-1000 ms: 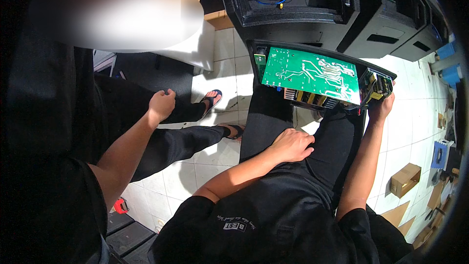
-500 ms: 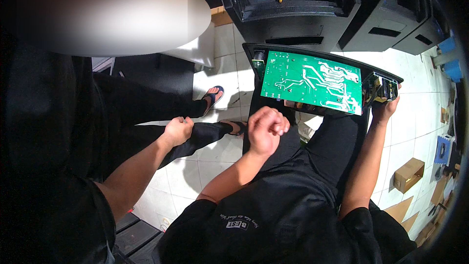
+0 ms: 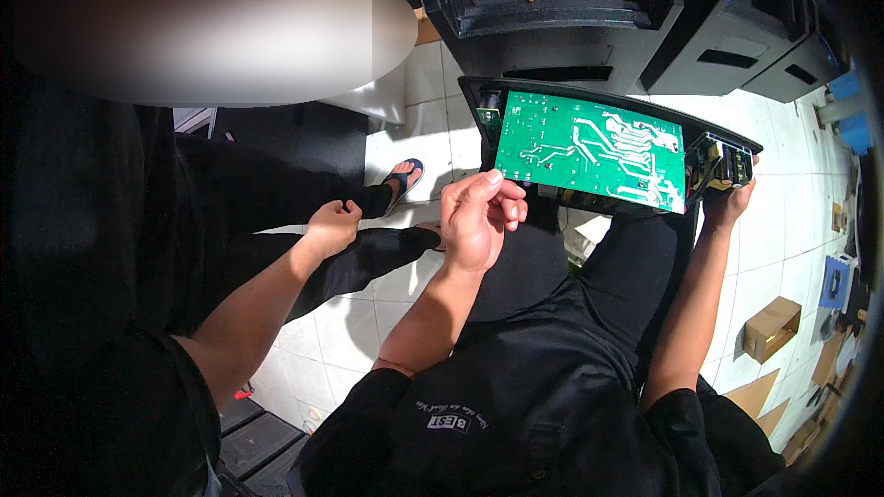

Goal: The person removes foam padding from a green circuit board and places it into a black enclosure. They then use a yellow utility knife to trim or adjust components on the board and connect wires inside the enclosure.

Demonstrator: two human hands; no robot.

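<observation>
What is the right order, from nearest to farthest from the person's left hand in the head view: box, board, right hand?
1. Board: just ahead and right, its near left corner by the left hand.
2. Right hand: beyond the board's right end.
3. Box: far right, past the right forearm.

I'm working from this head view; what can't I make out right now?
Head view:
- Green circuit board: its far side, mostly hidden by the board itself.
- Black panel: its far face, turned away.
- Right hand: grip partly hidden behind the panel.
- Left hand: contact with the board unclear; they overlap.
- Black cabinet: cut off by the upper edge.
</observation>
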